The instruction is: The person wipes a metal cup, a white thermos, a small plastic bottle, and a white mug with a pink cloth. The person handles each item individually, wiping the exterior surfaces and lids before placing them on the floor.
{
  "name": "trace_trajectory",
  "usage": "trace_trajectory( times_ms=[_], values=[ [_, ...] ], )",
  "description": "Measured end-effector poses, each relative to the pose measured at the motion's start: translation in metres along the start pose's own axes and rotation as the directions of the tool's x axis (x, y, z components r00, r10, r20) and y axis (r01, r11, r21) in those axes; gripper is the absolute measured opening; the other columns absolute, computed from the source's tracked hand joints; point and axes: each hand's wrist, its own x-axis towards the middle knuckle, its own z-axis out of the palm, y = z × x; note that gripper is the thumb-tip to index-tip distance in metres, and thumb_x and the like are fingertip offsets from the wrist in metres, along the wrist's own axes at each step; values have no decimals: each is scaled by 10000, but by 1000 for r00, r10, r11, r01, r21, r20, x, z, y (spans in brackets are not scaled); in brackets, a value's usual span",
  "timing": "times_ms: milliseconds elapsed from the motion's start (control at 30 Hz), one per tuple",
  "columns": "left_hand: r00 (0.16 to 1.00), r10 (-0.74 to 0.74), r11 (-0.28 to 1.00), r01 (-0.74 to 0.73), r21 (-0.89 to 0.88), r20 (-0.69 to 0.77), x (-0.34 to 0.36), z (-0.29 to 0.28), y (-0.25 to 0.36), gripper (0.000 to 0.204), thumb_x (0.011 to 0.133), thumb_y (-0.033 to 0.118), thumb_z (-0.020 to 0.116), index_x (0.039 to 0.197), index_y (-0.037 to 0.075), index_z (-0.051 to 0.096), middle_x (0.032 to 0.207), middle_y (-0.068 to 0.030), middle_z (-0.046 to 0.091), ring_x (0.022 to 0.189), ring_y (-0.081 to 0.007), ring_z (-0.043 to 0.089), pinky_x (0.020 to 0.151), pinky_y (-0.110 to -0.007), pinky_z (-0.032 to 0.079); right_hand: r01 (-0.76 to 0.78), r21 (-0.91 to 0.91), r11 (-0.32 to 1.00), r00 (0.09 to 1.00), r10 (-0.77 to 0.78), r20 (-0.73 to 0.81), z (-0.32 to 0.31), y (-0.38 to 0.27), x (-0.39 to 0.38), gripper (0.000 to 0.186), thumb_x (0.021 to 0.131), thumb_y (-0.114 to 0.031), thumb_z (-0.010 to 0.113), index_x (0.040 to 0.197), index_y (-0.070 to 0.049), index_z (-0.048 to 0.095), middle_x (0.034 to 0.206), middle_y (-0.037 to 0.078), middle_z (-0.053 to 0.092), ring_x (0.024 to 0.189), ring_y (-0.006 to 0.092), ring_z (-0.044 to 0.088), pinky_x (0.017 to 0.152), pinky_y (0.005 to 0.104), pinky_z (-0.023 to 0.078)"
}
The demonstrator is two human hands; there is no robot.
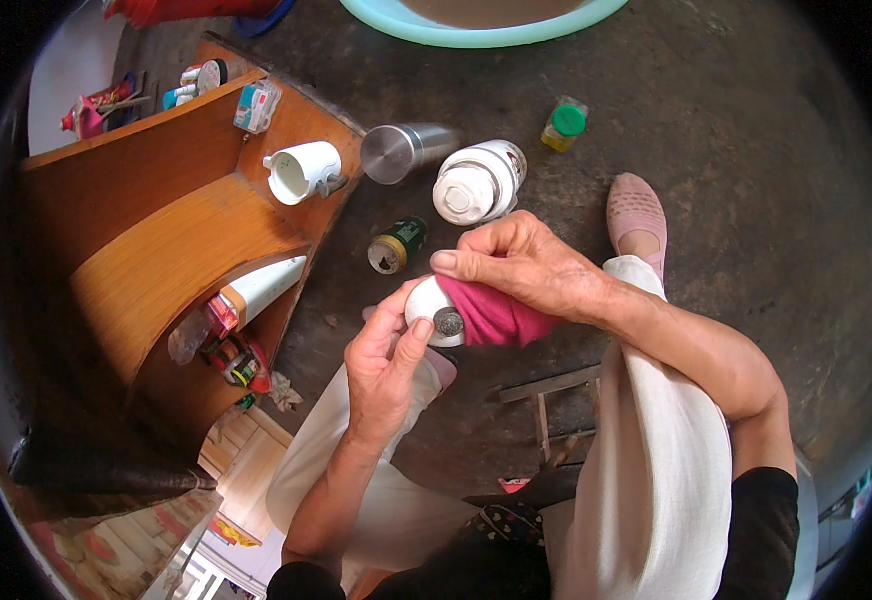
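Observation:
My left hand (381, 375) grips a white rounded piece (422, 304) with a dark, rough round patch on its side; its exact kind is unclear. Over its right part lies a pink cloth (504, 316), which my right hand (528, 262) pinches between thumb and fingers. Just beyond my hands stand a dark green can (397, 246) with a gold rim and a white thermos flask (480, 184). A steel cylinder (408, 151) is left of the flask, its round end facing me.
At the left is an open wooden cabinet (171, 235) holding a white jug (302, 172) and small boxes. A jar with a green lid (564, 124) stands on the dark floor (736, 200). Farther off sits a pale green basin (486, 38) of murky water. A wooden frame (546, 390) is between my legs.

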Motion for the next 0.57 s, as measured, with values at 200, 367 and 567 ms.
trace_trajectory(
  times_ms=[200, 367, 567],
  values=[
    [997, -82, 985, 81, -152, -3, 4, -4, -3, 425, 1010, 121, 571, 1396, -36, 490, 1324, -98, 568, 1192, -139, 546, 1051, -302, 403, -121, 171, 978, 992, 114, 48, -7, 7, -2, 395, 980, -425, 632, 872, -51, 702, 774, -76, 594, 746, 1, 508, 640, 198, 438],
    [985, -167, 921, 173, -350, 48, 6, -4, 2, 475, 995, 111, 564, 1427, -37, 434, 1365, -128, 545, 1240, -194, 542, 1085, -369, 405, -125, 133, 983, 989, 134, -68, -2, 7, 3, 539, 912, -583, 643, 834, -50, 660, 741, -35, 552, 694, 45, 478, 591, 230, 402],
    [979, -182, 900, 205, -385, 95, 8, -5, 2, 574, 940, 102, 613, 1447, -43, 386, 1368, -147, 547, 1284, -238, 522, 1139, -410, 362, -107, 102, 989, 993, 111, -31, -4, 3, 1, 581, 848, -637, 694, 762, -65, 638, 691, -34, 527, 659, 53, 473, 550, 237, 380]
  ],
)
